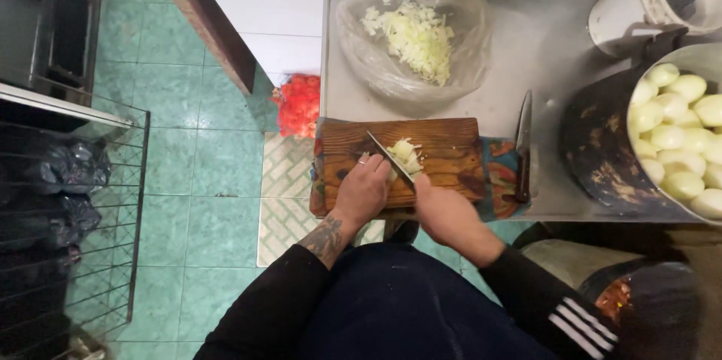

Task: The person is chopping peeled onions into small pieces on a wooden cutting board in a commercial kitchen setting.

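From the head camera, looking straight down, the right hand (450, 213) is clenched around the handle of a long steel-bladed kitchen knife (391, 160), whose blade runs away from the hand, up and to the left, over a small heap of pale chopped onion (406, 155). The left hand (362, 191) lies just beside the right one, palm down, its fingers (366, 158) pressed on the near edge of the onion heap and touching the blade's flat side; it grips nothing fully, only steadying the pieces. Both hands rest on a brown rectangular wooden chopping board (444, 146), which sits on a patterned cloth (496, 172) at the edge of a steel counter (541, 52).

Beyond the hands, well apart, a clear plastic bag (414, 37) holds more diced onion. To the right of the right hand, a second knife with a dark handle (523, 146) lies on the counter just past the board. Farther right stands a large dark pot of peeled pale potatoes (677, 134), with a white plastic bucket (639, 7) behind it.
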